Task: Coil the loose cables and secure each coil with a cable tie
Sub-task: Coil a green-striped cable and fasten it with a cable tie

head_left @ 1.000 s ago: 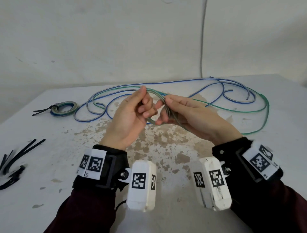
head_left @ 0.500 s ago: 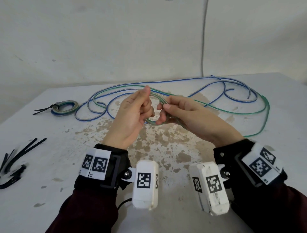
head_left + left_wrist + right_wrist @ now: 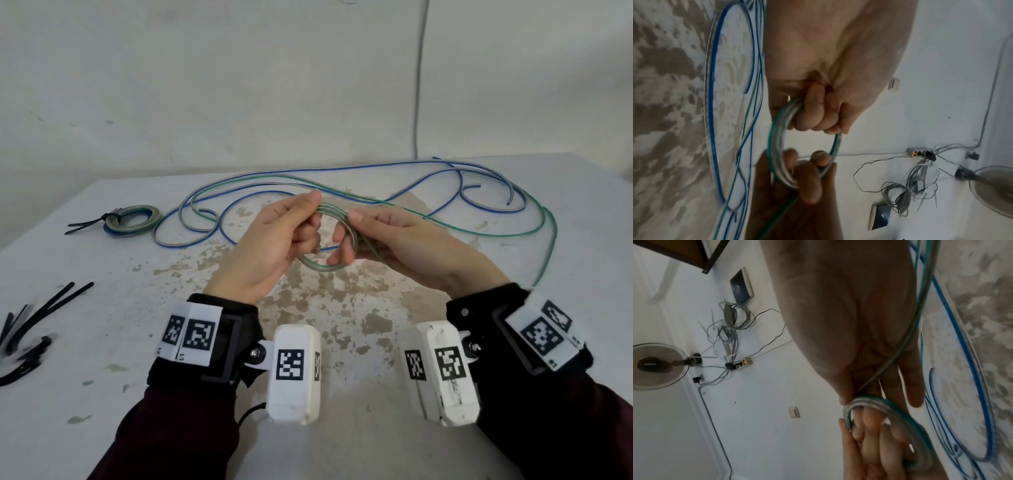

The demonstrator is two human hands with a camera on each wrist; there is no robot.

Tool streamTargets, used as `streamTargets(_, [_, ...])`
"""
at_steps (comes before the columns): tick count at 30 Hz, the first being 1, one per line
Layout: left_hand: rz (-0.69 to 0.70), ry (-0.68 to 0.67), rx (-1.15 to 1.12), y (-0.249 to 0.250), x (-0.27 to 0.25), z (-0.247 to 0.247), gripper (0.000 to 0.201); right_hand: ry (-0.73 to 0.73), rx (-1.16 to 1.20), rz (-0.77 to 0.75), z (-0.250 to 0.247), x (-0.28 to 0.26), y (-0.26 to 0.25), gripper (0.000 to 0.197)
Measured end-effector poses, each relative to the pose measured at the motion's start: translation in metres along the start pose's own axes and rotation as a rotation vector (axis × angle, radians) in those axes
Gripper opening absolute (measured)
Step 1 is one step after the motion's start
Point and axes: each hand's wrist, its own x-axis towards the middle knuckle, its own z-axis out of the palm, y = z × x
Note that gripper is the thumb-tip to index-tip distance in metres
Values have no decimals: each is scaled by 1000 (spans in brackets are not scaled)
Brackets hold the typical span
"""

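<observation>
1. Head view: we are holding a small green cable coil [image 3: 320, 240] above the middle of the table [image 3: 102, 394], our left hand [image 3: 274, 246] curling round its left side, our right hand [image 3: 400, 246] pinching its right side. A tied coil [image 3: 133, 221] is lying near the far left corner, spare cable ties [image 3: 44, 308] at the left edge.
2. Left wrist view: our fingers [image 3: 813, 116] are closing round the stacked turns.
3. Right wrist view: the loose tail [image 3: 906, 331] is crossing our palm, so we are judging winding unfinished; next calls for feeding another turn, then a tie
</observation>
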Motion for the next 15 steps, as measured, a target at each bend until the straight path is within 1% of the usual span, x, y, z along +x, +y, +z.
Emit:
streamTargets(2, [-30, -43, -2, 0, 1, 2, 36, 33, -4, -25, 1, 2, 0, 33])
streamTargets(4, [-81, -115, 76, 1, -1, 4, 39, 37, -44, -24, 3, 5, 4, 32])
streamTargets(5, [-79, -134, 130, 0, -2, 4, 40, 33, -71, -20, 5, 5, 6, 32])
streamTargets(7, [-22, -100, 156, -2, -1, 4, 39, 22, -65, -12, 6, 4, 6, 31])
streamTargets(9, [14, -1, 54, -3, 1, 2, 40, 7, -8, -4, 5, 3, 2, 36])
streamTargets(10, [20, 26, 0, -3, 3, 1, 41, 7, 6, -4, 2, 2, 0, 39])
streamTargets(11, [15, 17, -35, -3, 4, 2, 41, 16, 6, -7, 0, 2, -1, 40])
streamTargets(13, [-30, -79, -44, -3, 2, 3, 42, 54, -2, -4, -2, 2, 0, 40])
streamTargets(15, [-51, -177, 8, -2, -1, 6, 43, 83, 0, 12, 2, 3, 2, 38])
